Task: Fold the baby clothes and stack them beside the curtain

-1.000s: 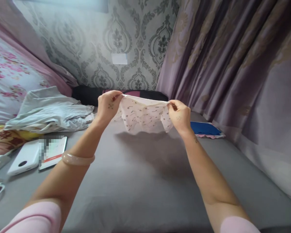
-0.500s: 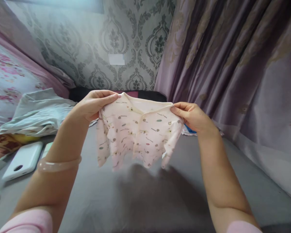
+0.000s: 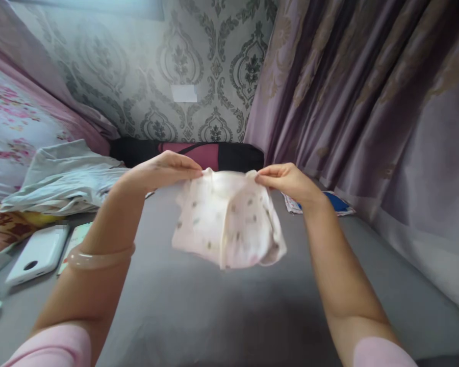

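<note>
- The printed shirt [image 3: 214, 229] hangs above the grey sheet [image 3: 168, 311].
- The left hand [image 3: 162, 171] and the right hand [image 3: 288, 179] each pinch one top corner of it.
- At the sheet's left lies a white device [image 3: 40, 250]; at its right, a blue thing [image 3: 336, 202].

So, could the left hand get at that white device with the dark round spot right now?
Probably not straight away: the left hand pinches the printed shirt. With its fingers free, likely yes, since the white device looks uncovered.
</note>
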Demonstrator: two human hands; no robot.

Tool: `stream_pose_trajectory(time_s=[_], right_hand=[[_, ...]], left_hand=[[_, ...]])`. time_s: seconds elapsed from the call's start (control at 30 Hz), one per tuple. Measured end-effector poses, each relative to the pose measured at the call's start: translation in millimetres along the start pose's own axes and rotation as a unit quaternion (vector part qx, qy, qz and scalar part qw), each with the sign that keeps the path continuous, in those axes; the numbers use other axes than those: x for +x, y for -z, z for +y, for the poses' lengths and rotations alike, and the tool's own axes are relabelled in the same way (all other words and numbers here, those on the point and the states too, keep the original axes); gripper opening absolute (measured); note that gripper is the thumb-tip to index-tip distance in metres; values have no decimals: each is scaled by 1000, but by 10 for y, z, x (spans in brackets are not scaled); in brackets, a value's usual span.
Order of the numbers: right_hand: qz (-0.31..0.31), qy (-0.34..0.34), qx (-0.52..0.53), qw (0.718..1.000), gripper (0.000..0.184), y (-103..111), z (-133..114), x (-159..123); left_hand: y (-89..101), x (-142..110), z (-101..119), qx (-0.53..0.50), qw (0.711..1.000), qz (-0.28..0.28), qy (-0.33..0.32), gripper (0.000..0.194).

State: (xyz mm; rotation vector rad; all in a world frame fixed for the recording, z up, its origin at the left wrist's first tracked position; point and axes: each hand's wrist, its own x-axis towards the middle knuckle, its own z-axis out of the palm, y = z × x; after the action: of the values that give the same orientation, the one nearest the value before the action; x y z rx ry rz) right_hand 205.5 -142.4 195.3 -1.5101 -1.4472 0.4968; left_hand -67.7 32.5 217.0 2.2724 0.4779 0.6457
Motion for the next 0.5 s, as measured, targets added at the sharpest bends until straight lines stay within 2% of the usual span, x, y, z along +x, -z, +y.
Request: stream_pose_trajectory(time_s=[0.03,0.07,0.1,0.2,0.23,0.33,0.47,0.5], right_hand=[[58,8,-8,998,31,-22,18,33],[89,16,-13,996,30,-45,30,61],[86,22,-13,996,31,-61,36,80],[-12,17,9,1000,35,-53,26,90],[-12,15,6,1000,35,-37,23,85],[76,25,-23,997,33,10,48,80],[47,31,-3,998,36,20,165,117],[65,34,-3,997,35,12,204,140]], left_hand=[[-38,32,-11,-1,998,59,2,26],[-79,62,-16,-10,995,99,-2,25],[-115,86,-16,-32,994,106,-12,26],[-162,117,-6,-87,995,47,-34,30],[-160,121,-9,-79,995,50,-32,30],[-146,129,-48,-53,992,111,-11,30],[-167,146,-129,-103,987,124,-18,33],[-180,156,-154,-107,985,132,-16,33]])
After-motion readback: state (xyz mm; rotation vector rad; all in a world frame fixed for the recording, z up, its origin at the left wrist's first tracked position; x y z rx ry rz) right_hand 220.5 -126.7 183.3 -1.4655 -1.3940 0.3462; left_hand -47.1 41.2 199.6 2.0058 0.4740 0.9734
